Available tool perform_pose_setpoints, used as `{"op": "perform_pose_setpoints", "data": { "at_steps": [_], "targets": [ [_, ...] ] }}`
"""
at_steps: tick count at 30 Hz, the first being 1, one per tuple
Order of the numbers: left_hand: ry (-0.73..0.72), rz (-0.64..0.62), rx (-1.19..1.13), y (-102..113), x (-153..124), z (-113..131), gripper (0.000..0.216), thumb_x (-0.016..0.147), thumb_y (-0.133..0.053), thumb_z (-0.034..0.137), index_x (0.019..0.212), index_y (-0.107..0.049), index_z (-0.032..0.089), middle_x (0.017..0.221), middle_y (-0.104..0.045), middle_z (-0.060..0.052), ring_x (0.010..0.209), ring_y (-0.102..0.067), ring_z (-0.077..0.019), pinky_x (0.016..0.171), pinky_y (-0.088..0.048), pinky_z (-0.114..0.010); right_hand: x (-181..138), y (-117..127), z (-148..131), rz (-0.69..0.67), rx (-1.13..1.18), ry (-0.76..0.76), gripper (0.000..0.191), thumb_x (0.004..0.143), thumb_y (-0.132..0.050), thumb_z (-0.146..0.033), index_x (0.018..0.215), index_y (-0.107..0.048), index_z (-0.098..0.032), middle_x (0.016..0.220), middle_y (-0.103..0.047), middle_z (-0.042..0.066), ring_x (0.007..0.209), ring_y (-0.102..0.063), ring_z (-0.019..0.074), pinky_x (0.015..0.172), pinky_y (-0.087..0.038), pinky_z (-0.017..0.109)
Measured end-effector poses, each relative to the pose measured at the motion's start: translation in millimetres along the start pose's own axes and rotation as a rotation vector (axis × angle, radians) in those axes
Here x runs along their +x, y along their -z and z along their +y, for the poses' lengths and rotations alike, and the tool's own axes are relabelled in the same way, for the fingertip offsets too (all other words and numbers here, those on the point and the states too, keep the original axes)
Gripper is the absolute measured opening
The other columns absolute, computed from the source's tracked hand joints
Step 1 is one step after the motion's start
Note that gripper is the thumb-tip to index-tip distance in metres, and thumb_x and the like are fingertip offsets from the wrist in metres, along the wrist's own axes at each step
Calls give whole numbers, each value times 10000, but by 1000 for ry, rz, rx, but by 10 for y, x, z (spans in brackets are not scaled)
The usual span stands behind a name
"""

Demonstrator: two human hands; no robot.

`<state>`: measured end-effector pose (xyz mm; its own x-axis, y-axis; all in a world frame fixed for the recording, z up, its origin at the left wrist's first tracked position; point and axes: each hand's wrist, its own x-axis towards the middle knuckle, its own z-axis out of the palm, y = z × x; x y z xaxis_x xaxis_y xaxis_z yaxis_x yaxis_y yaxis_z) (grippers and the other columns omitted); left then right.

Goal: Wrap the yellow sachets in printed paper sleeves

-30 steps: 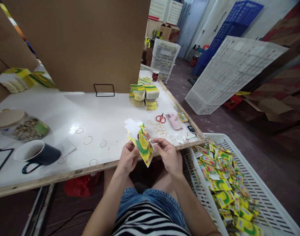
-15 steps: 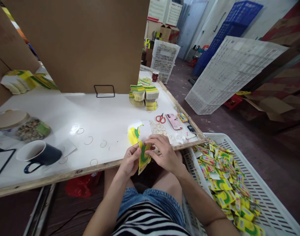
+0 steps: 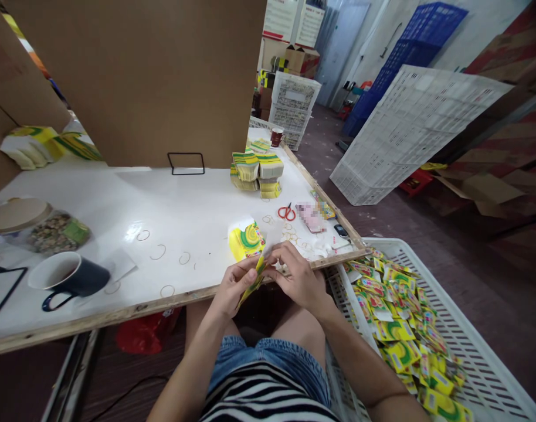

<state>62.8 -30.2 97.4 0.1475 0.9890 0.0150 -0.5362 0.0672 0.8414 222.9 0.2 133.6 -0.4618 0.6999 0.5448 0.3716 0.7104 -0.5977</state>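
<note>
My left hand (image 3: 233, 285) and my right hand (image 3: 297, 278) meet at the table's front edge, both closed on a thin stack of yellow-green packets (image 3: 251, 282) seen edge-on. Just beyond them a small pile of the same packets (image 3: 246, 240) lies on the white table (image 3: 118, 199). Loose rubber bands (image 3: 157, 252) are scattered across the tabletop, with a denser cluster near my right hand.
A white crate (image 3: 465, 351) of loose packets stands at my right. Bundled packet stacks (image 3: 257, 170), red scissors (image 3: 287, 212) and a phone (image 3: 311, 217) lie on the table's right side. A dark mug (image 3: 68, 276) and a jar (image 3: 43, 228) sit at left. Cardboard wall (image 3: 140, 76) behind.
The packets fanned out between my hands a second ago have been squared together and turned edge-on. Some now lie as a small pile on the table. My hands have drawn closer together.
</note>
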Motion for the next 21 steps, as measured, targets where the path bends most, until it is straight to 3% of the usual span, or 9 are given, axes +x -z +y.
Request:
{"op": "perform_pose_setpoints", "data": {
  "at_steps": [7, 12, 16, 21],
  "targets": [
    [32, 26, 14, 26, -1, 7, 457, 659, -795, 442, 1019, -740, 167, 1031, -740, -113, 992, -673, -264, 885, -513, -357, -11, -24, 25, -73, -11, 4, 118, 849, -610, -164, 941, -656, -220, 935, -530, 60, 945, -547, 217, 848, -490, 363],
    [5, 147, -17, 19, 50, -38, 491, 701, -760, 449, 1093, -696, 161, 904, -755, -92, 819, -706, -228, 723, -556, -311, -114, -164, 49, 239, 57, -256, 481, 803, -689, -383, 1225, -549, -201, 1121, -556, 114, 897, -561, 225, 805, -507, 371],
    [-61, 284, 16, -36, 72, -116, 455, 676, -775, 454, 1000, -707, 143, 806, -745, -55, 712, -687, -200, 648, -545, -282, -230, -356, 54, 125, 353, -452, 263, 900, -542, -422, 976, -655, -197, 831, -661, 46, 732, -596, 188, 683, -503, 296],
    [-159, 414, 249, -38, 50, -209, 309, 751, -714, 414, 893, -695, 140, 805, -713, -34, 708, -643, -165, 671, -515, -259, -278, -452, 104, 220, 301, -525, 285, 887, -544, -395, 697, -612, -195, 661, -620, 13, 628, -550, 166, 602, -463, 271]
  ]
}}
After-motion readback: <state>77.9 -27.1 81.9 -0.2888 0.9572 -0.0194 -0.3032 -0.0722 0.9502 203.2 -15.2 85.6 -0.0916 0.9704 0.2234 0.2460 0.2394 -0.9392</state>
